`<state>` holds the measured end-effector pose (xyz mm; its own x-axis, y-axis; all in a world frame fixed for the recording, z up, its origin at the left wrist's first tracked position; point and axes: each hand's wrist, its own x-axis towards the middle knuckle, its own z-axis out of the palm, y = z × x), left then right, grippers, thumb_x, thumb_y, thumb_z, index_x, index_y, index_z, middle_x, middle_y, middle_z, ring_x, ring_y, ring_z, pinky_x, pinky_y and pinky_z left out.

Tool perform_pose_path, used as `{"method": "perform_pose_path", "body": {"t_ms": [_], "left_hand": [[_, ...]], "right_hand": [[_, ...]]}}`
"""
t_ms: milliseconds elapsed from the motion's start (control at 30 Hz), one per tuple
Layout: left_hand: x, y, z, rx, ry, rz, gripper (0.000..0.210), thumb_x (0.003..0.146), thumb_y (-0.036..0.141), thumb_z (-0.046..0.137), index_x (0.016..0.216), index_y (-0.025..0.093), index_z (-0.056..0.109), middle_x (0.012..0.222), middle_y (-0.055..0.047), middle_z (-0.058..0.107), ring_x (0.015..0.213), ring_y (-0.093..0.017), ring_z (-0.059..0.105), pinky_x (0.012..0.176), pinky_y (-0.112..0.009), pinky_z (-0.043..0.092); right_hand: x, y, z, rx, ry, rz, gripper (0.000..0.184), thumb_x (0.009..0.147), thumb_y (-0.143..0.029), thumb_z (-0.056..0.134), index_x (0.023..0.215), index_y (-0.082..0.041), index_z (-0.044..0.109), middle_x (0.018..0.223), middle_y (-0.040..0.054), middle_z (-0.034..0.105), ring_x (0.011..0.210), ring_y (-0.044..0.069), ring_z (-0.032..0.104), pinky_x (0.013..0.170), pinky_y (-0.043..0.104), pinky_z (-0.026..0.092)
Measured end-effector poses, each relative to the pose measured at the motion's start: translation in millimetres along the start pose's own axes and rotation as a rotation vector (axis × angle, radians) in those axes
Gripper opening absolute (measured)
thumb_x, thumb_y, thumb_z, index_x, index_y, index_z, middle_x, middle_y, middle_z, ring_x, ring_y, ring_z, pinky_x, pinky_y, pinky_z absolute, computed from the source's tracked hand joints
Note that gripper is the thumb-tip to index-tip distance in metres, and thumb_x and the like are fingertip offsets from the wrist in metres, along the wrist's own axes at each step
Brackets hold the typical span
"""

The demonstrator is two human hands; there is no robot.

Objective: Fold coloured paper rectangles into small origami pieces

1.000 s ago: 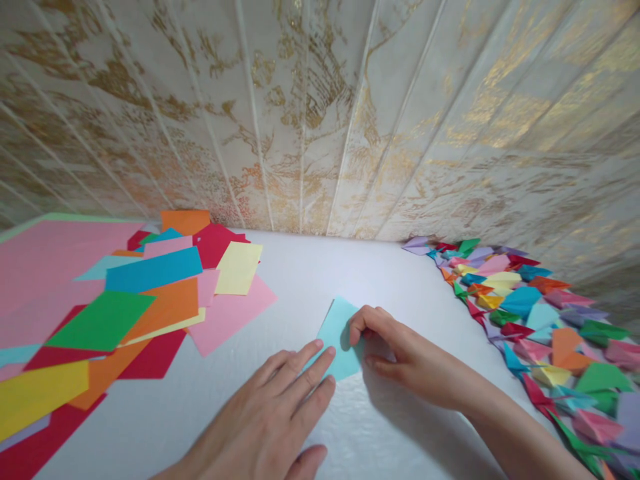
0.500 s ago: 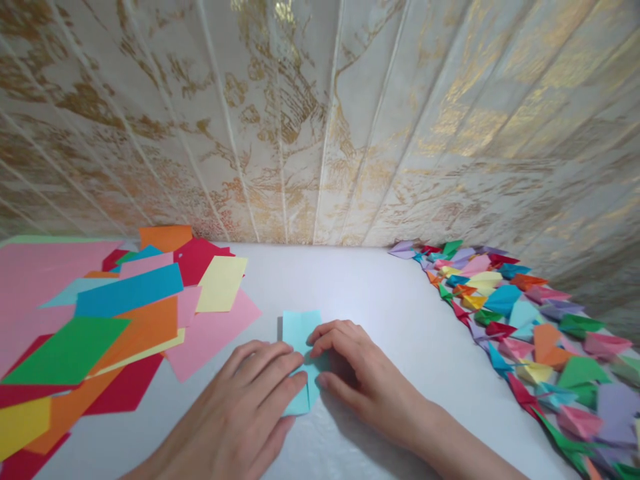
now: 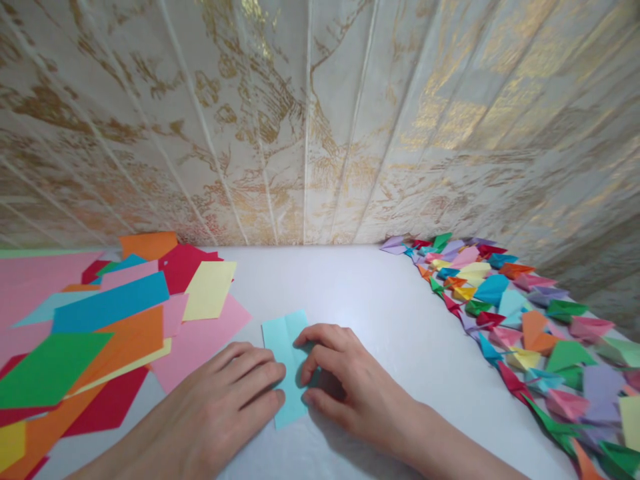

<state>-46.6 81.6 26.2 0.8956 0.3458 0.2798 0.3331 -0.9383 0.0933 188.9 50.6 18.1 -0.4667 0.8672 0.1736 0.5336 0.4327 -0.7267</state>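
A light blue strip of paper (image 3: 285, 333) lies on the white table between my hands, slightly tilted, with a crease running along its length. My left hand (image 3: 235, 400) rests flat with its fingertips over the strip's left edge. On the other side, my right hand (image 3: 350, 380) is loosely curved, fingers and thumb apart. Its fingertips touch the right edge of the strip, and its palm shades the table beneath.
Loose coloured paper sheets (image 3: 115, 300) overlap in a pile on the left. Many small folded paper pieces (image 3: 500, 320) cover the table's right side in a slanting band. Behind the white table (image 3: 310, 273) rises a pale, gold-patterned curtain (image 3: 280, 133).
The lower part of the light blue paper, folded over before, now lies opened out. The strip has turned slightly, and my left hand has drawn back to its left edge. The view has shifted a little.
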Motion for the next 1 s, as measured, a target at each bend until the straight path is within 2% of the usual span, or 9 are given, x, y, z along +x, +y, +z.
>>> {"method": "perform_pose_path", "body": {"t_ms": [67, 167, 267, 367, 500, 633, 767, 867, 1000], "left_hand": [[0, 2, 0.6, -0.027, -0.019, -0.021, 0.023, 0.102, 0.015, 0.043, 0.101, 0.024, 0.065, 0.107, 0.0, 0.07, 0.1, -0.019, 0.061, 0.092, -0.033, 0.042], [-1, 7, -3.0, -0.093, -0.064, -0.046, 0.016, 0.094, 0.019, 0.061, 0.108, 0.026, 0.063, 0.116, 0.001, 0.068, 0.106, -0.02, 0.06, 0.093, -0.032, 0.044], [-2, 8, -9.1, -0.099, -0.055, -0.081, 0.044, 0.082, 0.025, 0.077, 0.121, 0.027, 0.058, 0.127, -0.001, 0.065, 0.113, -0.023, 0.058, 0.096, -0.033, 0.043], [0, 7, -9.8, -0.091, -0.023, -0.079, 0.032, 0.083, 0.02, 0.075, 0.111, 0.026, 0.061, 0.121, 0.0, 0.066, 0.111, -0.022, 0.058, 0.097, -0.034, 0.04], [6, 6, 2.0, -0.154, 0.037, -0.041, 0.013, 0.09, 0.011, 0.064, 0.092, 0.023, 0.061, 0.104, 0.0, 0.068, 0.1, -0.021, 0.057, 0.089, -0.034, 0.039], [13, 5, 11.2, -0.278, -0.045, -0.248, 0.013, 0.09, 0.011, 0.065, 0.083, 0.022, 0.06, 0.09, 0.002, 0.064, 0.086, -0.018, 0.056, 0.077, -0.031, 0.039], [20, 3, 10.9, -0.355, -0.103, -0.501, 0.014, 0.086, 0.015, 0.069, 0.076, 0.02, 0.06, 0.083, 0.002, 0.06, 0.084, -0.019, 0.055, 0.074, -0.03, 0.039], [21, 3, 11.7, -0.365, -0.111, -0.553, 0.014, 0.085, 0.021, 0.069, 0.075, 0.021, 0.06, 0.084, 0.002, 0.058, 0.084, -0.02, 0.053, 0.073, -0.031, 0.037], [19, 4, 15.9, -0.372, -0.064, -0.546, 0.014, 0.085, 0.021, 0.068, 0.074, 0.021, 0.059, 0.084, 0.002, 0.057, 0.083, -0.02, 0.051, 0.073, -0.031, 0.036]], "right_hand": [[1, 1, -1, -0.004, -0.008, -0.025, 0.02, 0.08, -0.006, 0.072, 0.093, -0.02, 0.066, 0.125, 0.0046, 0.06, 0.126, 0.02, 0.05, 0.107, 0.034, 0.034], [4, 0, -1, -0.042, -0.012, -0.027, 0.019, 0.08, -0.007, 0.072, 0.092, -0.021, 0.067, 0.125, 0.0036, 0.063, 0.131, 0.022, 0.045, 0.109, 0.038, 0.032], [6, -5, -2, -0.048, -0.028, 0.003, 0.024, 0.079, -0.003, 0.069, 0.094, -0.022, 0.067, 0.126, 0.0019, 0.064, 0.123, 0.021, 0.05, 0.104, 0.039, 0.035], [8, -10, -3, -0.035, -0.037, 0.036, 0.034, 0.073, 0.0, 0.069, 0.098, -0.022, 0.065, 0.126, 0.001, 0.064, 0.119, 0.021, 0.051, 0.103, 0.04, 0.036], [9, -15, -3, -0.05, -0.019, 0.068, 0.041, 0.066, 0.002, 0.067, 0.099, -0.021, 0.062, 0.126, 0.0016, 0.064, 0.122, 0.024, 0.047, 0.104, 0.041, 0.036], [4, -13, -2, -0.051, -0.022, 0.033, 0.041, 0.066, 0.001, 0.069, 0.1, -0.021, 0.062, 0.128, 0.0023, 0.063, 0.125, 0.024, 0.044, 0.107, 0.04, 0.037], [-8, -5, -1, -0.121, 0.033, -0.086, 0.02, 0.079, -0.007, 0.069, 0.093, -0.021, 0.064, 0.123, 0.0034, 0.064, 0.112, 0.022, 0.05, 0.098, 0.036, 0.043], [-16, -2, 1, -0.176, 0.021, -0.215, 0.015, 0.089, -0.007, 0.058, 0.094, -0.02, 0.064, 0.112, 0.0039, 0.068, 0.096, 0.018, 0.054, 0.085, 0.03, 0.046], [-18, -5, -1, -0.196, -0.035, -0.292, 0.022, 0.088, -0.002, 0.053, 0.097, -0.019, 0.063, 0.103, 0.0042, 0.071, 0.089, 0.017, 0.057, 0.082, 0.029, 0.046]]}}
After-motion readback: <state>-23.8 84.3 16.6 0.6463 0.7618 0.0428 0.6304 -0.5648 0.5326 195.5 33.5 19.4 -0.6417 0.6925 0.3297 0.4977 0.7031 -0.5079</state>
